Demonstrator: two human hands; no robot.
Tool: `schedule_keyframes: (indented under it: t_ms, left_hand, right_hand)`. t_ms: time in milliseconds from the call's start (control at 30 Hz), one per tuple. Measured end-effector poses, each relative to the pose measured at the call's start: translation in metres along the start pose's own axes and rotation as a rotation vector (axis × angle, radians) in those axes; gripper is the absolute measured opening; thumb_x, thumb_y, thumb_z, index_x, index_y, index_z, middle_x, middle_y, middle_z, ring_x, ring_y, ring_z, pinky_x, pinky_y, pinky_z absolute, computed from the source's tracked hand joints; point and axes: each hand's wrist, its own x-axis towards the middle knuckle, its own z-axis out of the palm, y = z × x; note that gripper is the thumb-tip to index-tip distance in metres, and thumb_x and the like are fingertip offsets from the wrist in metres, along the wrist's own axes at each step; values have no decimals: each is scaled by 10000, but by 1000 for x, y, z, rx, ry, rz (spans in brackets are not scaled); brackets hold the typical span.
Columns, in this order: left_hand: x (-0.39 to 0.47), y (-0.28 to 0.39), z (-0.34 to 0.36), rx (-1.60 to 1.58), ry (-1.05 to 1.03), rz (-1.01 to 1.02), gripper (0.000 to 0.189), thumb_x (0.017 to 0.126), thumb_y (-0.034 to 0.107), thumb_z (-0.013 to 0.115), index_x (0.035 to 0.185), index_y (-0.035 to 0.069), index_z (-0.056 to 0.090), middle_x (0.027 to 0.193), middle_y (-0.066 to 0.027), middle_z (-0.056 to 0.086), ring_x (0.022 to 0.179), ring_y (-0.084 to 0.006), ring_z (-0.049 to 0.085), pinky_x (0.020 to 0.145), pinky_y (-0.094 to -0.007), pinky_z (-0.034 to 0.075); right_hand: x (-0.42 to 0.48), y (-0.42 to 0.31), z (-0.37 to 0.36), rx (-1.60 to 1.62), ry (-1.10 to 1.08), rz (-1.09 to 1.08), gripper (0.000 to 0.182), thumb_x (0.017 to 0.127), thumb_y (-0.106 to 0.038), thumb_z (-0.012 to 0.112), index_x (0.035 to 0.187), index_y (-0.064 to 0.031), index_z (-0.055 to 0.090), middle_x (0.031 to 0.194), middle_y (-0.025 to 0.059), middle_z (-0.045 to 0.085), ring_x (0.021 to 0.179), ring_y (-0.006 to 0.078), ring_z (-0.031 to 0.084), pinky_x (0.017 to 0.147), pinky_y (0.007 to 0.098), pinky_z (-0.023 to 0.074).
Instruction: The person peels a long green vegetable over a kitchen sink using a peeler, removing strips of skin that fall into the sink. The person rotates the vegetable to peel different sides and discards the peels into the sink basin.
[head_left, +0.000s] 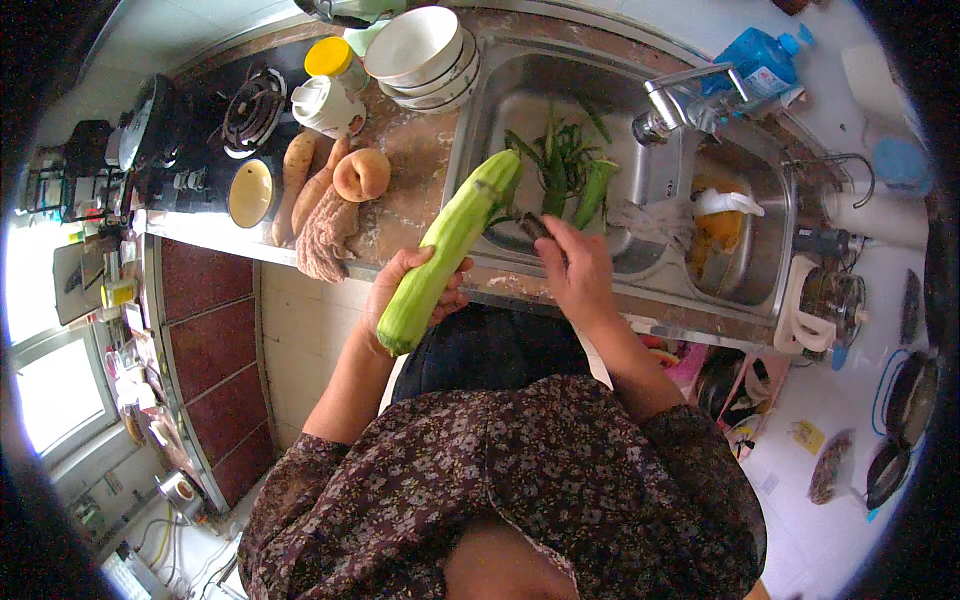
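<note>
A long, pale-green gourd (442, 259), largely stripped of its skin, slants up from my waist to over the sink. My left hand (388, 289) is wrapped around its lower half, thumb on top. Darker green skin shows near the gourd's far end. In my right hand (581, 277) is the dark handle of a peeler (535, 226), just right of the gourd; its blade is too blurred to make out. Beneath, strips of dark green peel (559, 169) lie heaped in the left basin of the steel sink (517, 84).
Stacked bowls (412, 49), a yellow-lidded jar (330, 56), a white container (326, 105), long tubers (296, 169), a peach (361, 175) and a pinkish cloth (328, 236) occupy the left counter. A faucet (667, 105) overhangs the sink. The right basin (757, 262) contains something orange.
</note>
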Motion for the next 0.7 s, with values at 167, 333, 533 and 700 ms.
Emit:
schedule_keyframes:
  t_ms: [167, 333, 533, 700]
  left_hand:
    - [3, -2, -5, -65, -109, -68, 485, 817, 320, 543, 1083, -81, 478, 764, -68, 521, 578, -144, 462, 691, -280, 427]
    - [7, -2, -9, -356, -265, -161, 485, 819, 318, 524, 1079, -90, 483, 767, -64, 527, 584, -145, 468, 741, -317, 413]
    - [10, -6, -8, -409, -329, -173, 492, 825, 320, 502, 1085, -96, 491, 763, -59, 527, 576, -139, 466, 776, -317, 391]
    - [10, -10, -7, -437, -401, -250, 485, 827, 330, 505, 1071, -90, 492, 759, -51, 521, 562, -129, 452, 781, -318, 387]
  right_hand:
    - [14, 63, 9, -49, 50, 508, 305, 858, -241, 599, 1112, -70, 589, 876, 149, 640, 795, 298, 606, 699, 356, 459]
    - [-4, 29, 7, 127, 32, 266, 289, 881, -227, 565, 1102, -42, 584, 900, 128, 626, 802, 276, 599, 692, 350, 441]
    - [-16, -8, -1, -20, -83, -192, 254, 870, -194, 554, 1068, -38, 581, 840, 110, 613, 717, 259, 583, 639, 349, 389]
    - [-10, 3, 0, -100, 10, 30, 272, 873, -241, 563, 1077, -63, 590, 843, 126, 629, 687, 284, 598, 644, 371, 422]
